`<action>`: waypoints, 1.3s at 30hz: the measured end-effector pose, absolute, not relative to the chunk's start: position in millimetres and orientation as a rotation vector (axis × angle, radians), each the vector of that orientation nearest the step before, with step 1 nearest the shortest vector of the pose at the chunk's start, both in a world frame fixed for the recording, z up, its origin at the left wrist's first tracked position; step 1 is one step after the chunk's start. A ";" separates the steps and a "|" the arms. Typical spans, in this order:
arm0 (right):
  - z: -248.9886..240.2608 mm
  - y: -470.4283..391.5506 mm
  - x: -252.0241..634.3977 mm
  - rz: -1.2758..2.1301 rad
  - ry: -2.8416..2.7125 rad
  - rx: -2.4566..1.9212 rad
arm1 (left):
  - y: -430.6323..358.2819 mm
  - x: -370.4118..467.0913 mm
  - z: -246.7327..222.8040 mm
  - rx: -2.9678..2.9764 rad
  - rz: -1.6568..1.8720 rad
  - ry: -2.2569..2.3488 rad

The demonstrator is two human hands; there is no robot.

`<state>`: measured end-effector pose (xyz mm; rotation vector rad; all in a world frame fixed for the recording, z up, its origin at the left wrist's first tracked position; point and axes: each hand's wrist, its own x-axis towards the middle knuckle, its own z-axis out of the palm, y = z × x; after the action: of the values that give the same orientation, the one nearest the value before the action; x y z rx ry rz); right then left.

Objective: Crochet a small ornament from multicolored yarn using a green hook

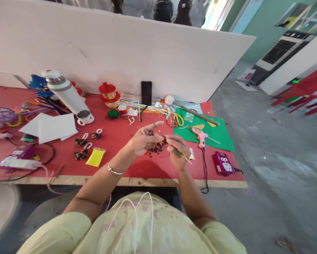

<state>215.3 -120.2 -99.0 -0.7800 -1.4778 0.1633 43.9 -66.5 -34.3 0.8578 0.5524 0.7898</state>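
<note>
Both my hands are raised over the red table (116, 130), close together. My left hand (144, 140) pinches a small dark piece of multicoloured crochet (157, 147) in black, orange and red, its index finger stretched out to the right. My right hand (178, 146) touches the upper edge of the crochet with its fingertips. It grips a thin crochet hook (187, 159), whose pale end sticks out below the palm; the hook's tip is hidden. To the left lie several similar crochet pieces (81, 154) with pearl bead loops (88, 145), beside a yellow packet (96, 156).
A white flask (67, 93) and cup (85, 118) stand back left. A phone (146, 93) leans against the white board (126, 53). Yellow scissors (179, 120) lie near a green sheet (219, 134) with a pink glue gun (201, 137). A purple power box (223, 163) sits right.
</note>
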 end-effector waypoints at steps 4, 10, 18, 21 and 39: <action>-85.1 -118.5 238.4 0.320 -1.644 -0.737 | -59.4 32.4 -34.5 0.866 0.716 0.553; -75.6 -123.3 256.3 0.367 -1.761 -0.792 | -58.8 31.6 -32.5 0.908 0.732 0.578; -54.7 -126.5 263.9 0.410 -1.827 -0.705 | -55.2 26.8 -28.2 1.066 0.716 0.620; -50.4 -127.5 265.6 0.432 -1.855 -0.695 | -54.2 25.7 -27.4 1.102 0.700 0.606; -105.5 -130.9 199.2 -0.006 -1.275 -0.968 | -86.2 68.0 -42.0 1.183 1.153 0.750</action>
<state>199.2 -130.9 -105.5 -0.9680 -1.2750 -0.0063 68.0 -86.2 -42.0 1.1828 0.7501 1.1531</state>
